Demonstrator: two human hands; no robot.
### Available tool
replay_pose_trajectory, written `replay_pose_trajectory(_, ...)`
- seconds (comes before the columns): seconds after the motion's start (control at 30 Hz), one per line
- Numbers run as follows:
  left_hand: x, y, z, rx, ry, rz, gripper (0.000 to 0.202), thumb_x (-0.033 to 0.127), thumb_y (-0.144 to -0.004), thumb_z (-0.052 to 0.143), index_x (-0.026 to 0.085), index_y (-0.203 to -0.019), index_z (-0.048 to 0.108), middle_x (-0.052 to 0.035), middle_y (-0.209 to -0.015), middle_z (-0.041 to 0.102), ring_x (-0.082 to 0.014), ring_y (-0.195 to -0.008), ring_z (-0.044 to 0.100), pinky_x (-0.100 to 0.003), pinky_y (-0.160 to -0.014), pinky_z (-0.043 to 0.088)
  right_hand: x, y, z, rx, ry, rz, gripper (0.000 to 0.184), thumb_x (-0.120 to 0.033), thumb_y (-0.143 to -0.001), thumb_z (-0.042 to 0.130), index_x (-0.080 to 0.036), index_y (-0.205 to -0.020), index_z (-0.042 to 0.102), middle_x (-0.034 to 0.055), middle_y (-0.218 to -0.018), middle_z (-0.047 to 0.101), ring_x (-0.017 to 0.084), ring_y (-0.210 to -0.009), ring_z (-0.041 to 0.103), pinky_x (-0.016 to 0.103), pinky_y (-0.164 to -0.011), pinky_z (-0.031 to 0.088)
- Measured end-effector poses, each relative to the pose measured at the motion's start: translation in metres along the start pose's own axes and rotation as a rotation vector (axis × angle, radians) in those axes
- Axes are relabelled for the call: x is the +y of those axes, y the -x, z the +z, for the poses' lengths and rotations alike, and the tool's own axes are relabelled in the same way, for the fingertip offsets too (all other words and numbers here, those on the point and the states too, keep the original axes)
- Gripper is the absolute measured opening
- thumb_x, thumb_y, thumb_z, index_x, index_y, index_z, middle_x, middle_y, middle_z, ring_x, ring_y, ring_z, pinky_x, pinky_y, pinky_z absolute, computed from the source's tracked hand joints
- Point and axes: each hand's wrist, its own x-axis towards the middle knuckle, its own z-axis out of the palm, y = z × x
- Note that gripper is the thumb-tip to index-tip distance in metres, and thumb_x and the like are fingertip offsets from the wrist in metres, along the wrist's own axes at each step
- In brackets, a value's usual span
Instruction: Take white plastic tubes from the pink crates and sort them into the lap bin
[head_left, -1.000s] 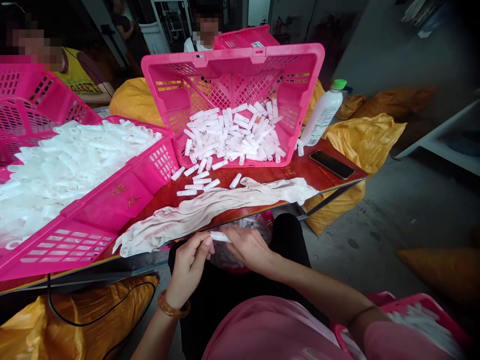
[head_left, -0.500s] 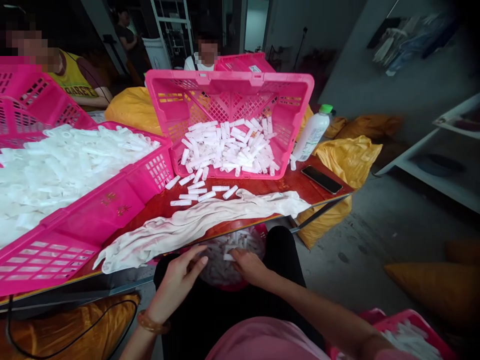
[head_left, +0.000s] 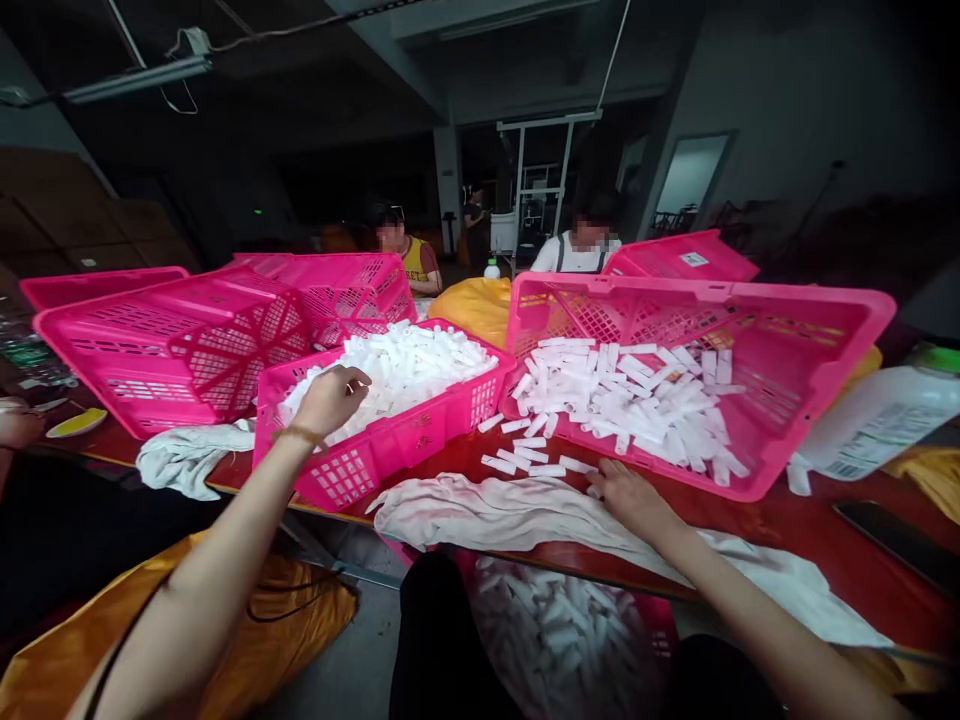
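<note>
My left hand [head_left: 330, 397] reaches into a pink basket [head_left: 379, 455] heaped with white plastic tubes [head_left: 409, 365]; its fingers are curled over the pile and what they grip is hidden. My right hand [head_left: 628, 492] rests on the red table beside loose white tubes [head_left: 529, 455], fingers bent down at one of them, just in front of a tilted pink basket [head_left: 757, 345] that holds more tubes. A white cloth [head_left: 510, 512] lies along the table edge under my right wrist. A container of tubes [head_left: 562, 630] sits in my lap.
Empty pink baskets [head_left: 165, 340] stand tipped at the left. A white bottle with a green cap [head_left: 874, 415] and a dark phone [head_left: 896, 540] lie at the right. Two people sit across the table. Yellow bags [head_left: 472, 305] sit behind and below.
Both hands left my lap and rose to the table: the left went into the full basket, the right to the loose tubes. The view tilted up and turned left.
</note>
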Motion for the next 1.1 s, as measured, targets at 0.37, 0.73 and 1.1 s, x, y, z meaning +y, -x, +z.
replay_pose_trajectory(0.37,-0.004,-0.061,0.041,-0.306,-0.137,0.044,0.023,0.033,-0.072,0.075,0.013,-0.072,0.065,-0.0070,-0.077,0.069,-0.0212,-0.076,0.064,-0.034,-0.076,0.049,-0.001,0.082,-0.044,0.156,-1.258,0.326,0.030,-0.040,-0.083,0.065,-0.021,-0.099,0.048,0.0031,-0.085,0.065,0.017,-0.069,0.060,0.027,-0.061,0.045)
replay_pose_trajectory(0.73,0.114,0.103,0.023,0.016,0.711,0.018,0.033,0.047,-0.088,0.061,0.018,-0.104,0.065,-0.0019,-0.088,0.068,-0.0147,-0.072,0.062,-0.022,-0.064,0.047,-0.128,0.126,-0.029,-0.075,-2.430,0.563,0.040,-0.016,-0.069,0.072,-0.024,-0.103,0.054,0.0010,-0.085,0.070,0.011,-0.064,0.059,0.022,-0.060,0.042)
replay_pose_trajectory(1.1,0.194,0.197,0.099,-0.061,0.849,0.215,0.022,0.029,-0.094,0.059,0.023,-0.112,0.068,-0.0030,-0.100,0.070,-0.0177,-0.089,0.064,-0.028,-0.083,0.049,-0.138,0.132,-0.031,-0.092,-2.282,0.424,0.033,-0.034,-0.078,0.077,-0.017,-0.105,0.066,-0.0052,-0.067,0.051,0.006,-0.054,0.039,0.020,-0.053,0.030)
